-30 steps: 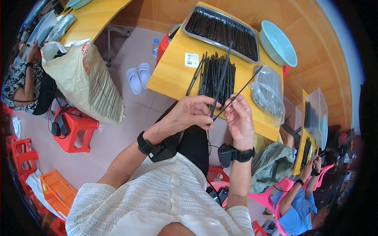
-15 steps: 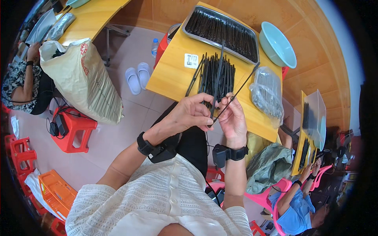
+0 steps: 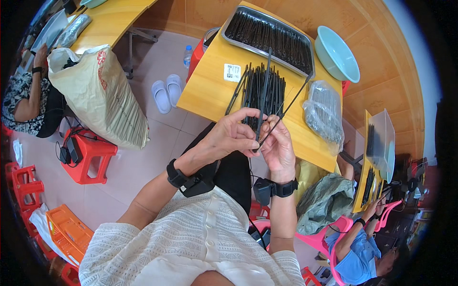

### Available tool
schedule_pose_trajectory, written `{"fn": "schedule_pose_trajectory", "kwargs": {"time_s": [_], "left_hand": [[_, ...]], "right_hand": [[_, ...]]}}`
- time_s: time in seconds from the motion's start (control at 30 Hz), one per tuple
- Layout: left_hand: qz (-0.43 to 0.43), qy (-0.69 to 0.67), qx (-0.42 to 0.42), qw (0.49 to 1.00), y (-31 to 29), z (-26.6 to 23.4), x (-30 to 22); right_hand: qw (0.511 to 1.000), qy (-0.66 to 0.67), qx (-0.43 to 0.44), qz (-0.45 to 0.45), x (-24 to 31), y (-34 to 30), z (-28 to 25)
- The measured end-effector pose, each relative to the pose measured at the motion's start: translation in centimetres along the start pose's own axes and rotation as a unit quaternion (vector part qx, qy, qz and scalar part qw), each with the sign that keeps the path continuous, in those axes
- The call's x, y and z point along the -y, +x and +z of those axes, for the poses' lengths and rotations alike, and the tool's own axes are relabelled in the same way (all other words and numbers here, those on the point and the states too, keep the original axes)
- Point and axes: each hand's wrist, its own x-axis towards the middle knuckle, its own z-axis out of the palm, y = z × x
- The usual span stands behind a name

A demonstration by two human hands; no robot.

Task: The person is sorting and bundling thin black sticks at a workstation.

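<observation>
Head view: left hand (image 3: pixel 234 135) grips flat black strip (image 3: pixel 265 88) between thumb and fingers, far end pointing away; right hand (image 3: pixel 279 148) pinches thin black rod (image 3: pixel 296 100), slanting out to right — near ends close together at left thumb. Beyond hands, on yellow surface (image 3: pixel 207 90): pile of black sticks (image 3: pixel 276 90), then metal tray (image 3: pixel 245 48). Beyond right hand — clear plastic bag (image 3: pixel 323 113).

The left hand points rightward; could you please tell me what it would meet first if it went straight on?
The left hand would most likely meet the right hand first, though the depth between them is hard to judge.
</observation>
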Motion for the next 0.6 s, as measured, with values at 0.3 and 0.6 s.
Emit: {"fn": "schedule_pose_trajectory", "kwargs": {"time_s": [0.3, 0.6], "left_hand": [[0.005, 0.003, 0.005, 1.000, 0.13, -0.01, 0.07], [0.023, 0.001, 0.018, 1.000, 0.19, -0.29, 0.34]], "right_hand": [[1.000, 0.024, 0.011, 0.015, -0.06, 0.17, -0.11], [1.000, 0.020, -0.023, -0.008, -0.36, 0.12, 0.26]]}}
